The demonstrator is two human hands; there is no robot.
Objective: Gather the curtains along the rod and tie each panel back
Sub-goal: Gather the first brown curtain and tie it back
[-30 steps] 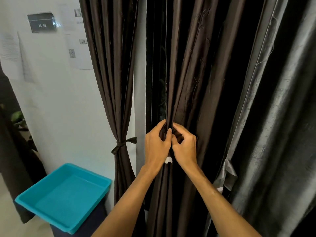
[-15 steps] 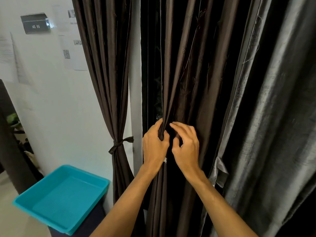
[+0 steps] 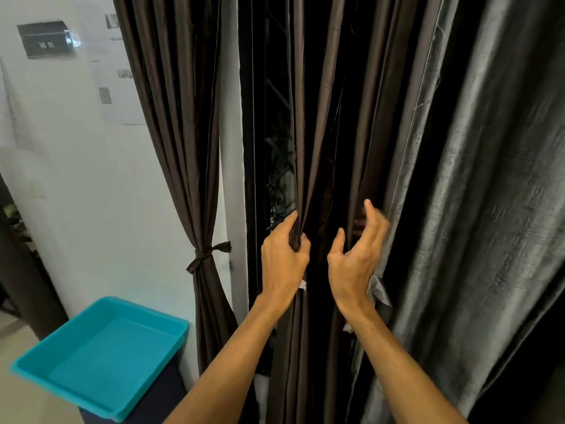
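A: The middle curtain panel (image 3: 308,133), dark brown, is hanging in long folds dead centre, and the left hand (image 3: 282,258) is pinching a bunch of those folds between thumb and fingers.

B: And the right hand (image 3: 354,261)?

A: It's hovering at 3 o'clock from the left one, just beside it, fingers spread loose and half curled, holding nothing. It's blurring a bit, so I can't tell whether the fingertips are brushing the cloth.

B: I'm seeing a small white tag (image 3: 303,284) peeking out by the left wrist.

A: Yes, it's lying right against the fabric below the grip. Over at 9 o'clock, the left panel (image 3: 180,133) is hanging against the wall (image 3: 76,194), already cinched in at the waist by a knotted tie (image 3: 208,255) of the same brown cloth.

B: What's showing at 3 o'clock?

A: A grey curtain (image 3: 495,209), shiny, is filling the whole right side and hanging loose, its edge running just beside the right hand.

B: Down at 7 o'clock a blue tray (image 3: 101,356) is sitting on something dark.

A: And up at 10 o'clock a dark plaque (image 3: 46,39) and some paper notices (image 3: 122,93) are hanging on the wall, too blurred to read.
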